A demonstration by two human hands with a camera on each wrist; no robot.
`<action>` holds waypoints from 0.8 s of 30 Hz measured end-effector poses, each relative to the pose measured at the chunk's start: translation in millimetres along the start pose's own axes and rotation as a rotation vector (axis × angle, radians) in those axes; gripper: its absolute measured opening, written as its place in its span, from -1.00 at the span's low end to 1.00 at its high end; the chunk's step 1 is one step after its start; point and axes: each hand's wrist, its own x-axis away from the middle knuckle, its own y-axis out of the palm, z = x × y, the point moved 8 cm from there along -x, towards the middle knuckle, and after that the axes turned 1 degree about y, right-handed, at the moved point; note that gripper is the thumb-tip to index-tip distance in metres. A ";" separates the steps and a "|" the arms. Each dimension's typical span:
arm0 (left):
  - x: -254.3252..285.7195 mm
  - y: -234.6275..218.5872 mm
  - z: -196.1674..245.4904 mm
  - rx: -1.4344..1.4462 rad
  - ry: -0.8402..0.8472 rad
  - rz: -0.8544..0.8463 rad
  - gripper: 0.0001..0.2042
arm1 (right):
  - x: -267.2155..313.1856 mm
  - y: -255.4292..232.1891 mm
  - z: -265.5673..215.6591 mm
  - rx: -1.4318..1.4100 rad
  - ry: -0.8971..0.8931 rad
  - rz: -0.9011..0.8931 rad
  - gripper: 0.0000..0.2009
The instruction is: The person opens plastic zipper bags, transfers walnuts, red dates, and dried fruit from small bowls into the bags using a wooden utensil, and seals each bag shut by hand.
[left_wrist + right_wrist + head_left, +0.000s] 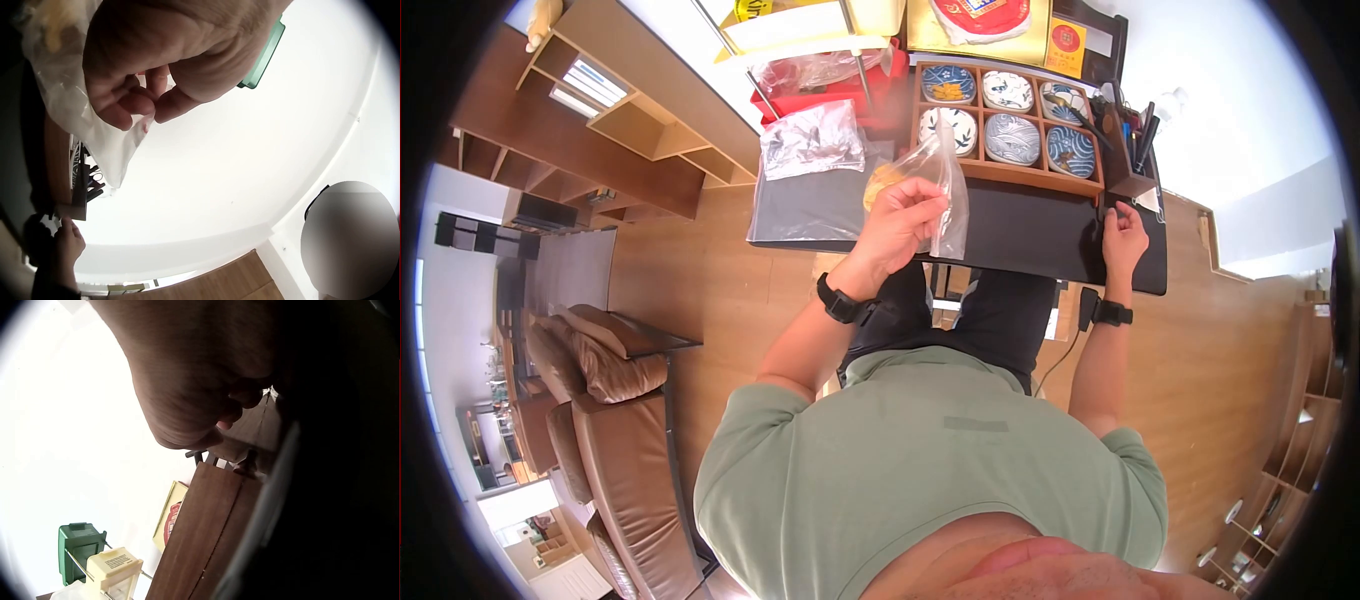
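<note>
Finger and thumb of my left hand (900, 225) pinch the top of a clear plastic bag (950, 205) over the black table's front edge. Something yellow (883, 183) shows through the bag, beside the hand. In the left wrist view, the bag (115, 150) hangs down from the fingertips of the left hand (169, 56). My right hand (1125, 243) has its fingers bent in, close to the front of a wooden pen holder (1133, 183) at the table's right end. In the right wrist view its fingertips are partly hidden, and I cannot tell whether they hold anything.
A wooden tray (1030, 172) with several patterned dishes stands at the back of the table. Left of it are a silvery packet (813, 140), a red bin (887, 85) and a rack. A brown leather sofa (625, 430) stands to the left.
</note>
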 end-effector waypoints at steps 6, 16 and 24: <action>-3.8 2.9 -3.8 0.042 0.005 0.028 -0.96 | 0.1 -1.9 -0.6 0.001 -0.023 0.017 -0.75; -8.3 7.3 -15.8 -0.092 0.029 0.024 -0.91 | 2.2 -16.7 4.5 -0.132 -0.012 0.179 -0.78; -7.6 17.1 -20.5 -0.284 0.083 -0.037 -0.86 | 26.3 -9.2 -140.8 -0.257 -0.240 -0.101 -0.89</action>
